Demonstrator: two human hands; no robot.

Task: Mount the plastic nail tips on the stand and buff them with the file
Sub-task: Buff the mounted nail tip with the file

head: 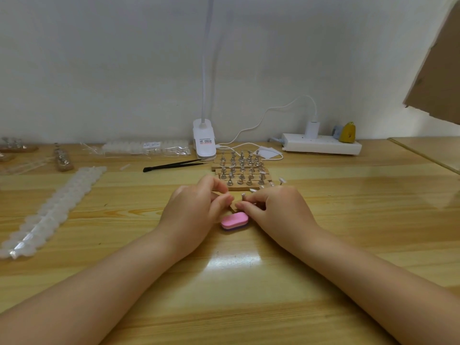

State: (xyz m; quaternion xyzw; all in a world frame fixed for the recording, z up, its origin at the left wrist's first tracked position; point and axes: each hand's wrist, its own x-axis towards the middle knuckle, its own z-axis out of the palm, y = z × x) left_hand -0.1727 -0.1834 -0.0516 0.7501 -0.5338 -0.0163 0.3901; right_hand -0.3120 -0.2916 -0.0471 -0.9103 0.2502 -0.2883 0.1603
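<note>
Several wooden stand strips [240,170] with metal pegs lie side by side at the table's middle. In front of them a nearer stand strip [271,186] carries pale nail tips and is mostly hidden under my right hand [271,207], whose curled fingers grip it. My left hand [196,205] meets it from the left, thumb and fingertips pinched at the strip's end; what they pinch is too small to make out. A pink buffing file [234,220] lies flat on the table just below both hands, touched by neither.
Black tweezers [174,165] lie left of the stands. A long strip of clear nail tips [52,210] runs down the left side, with bagged tips [146,146] behind. A white clip lamp [204,141], its cable and a power strip [321,143] stand along the wall.
</note>
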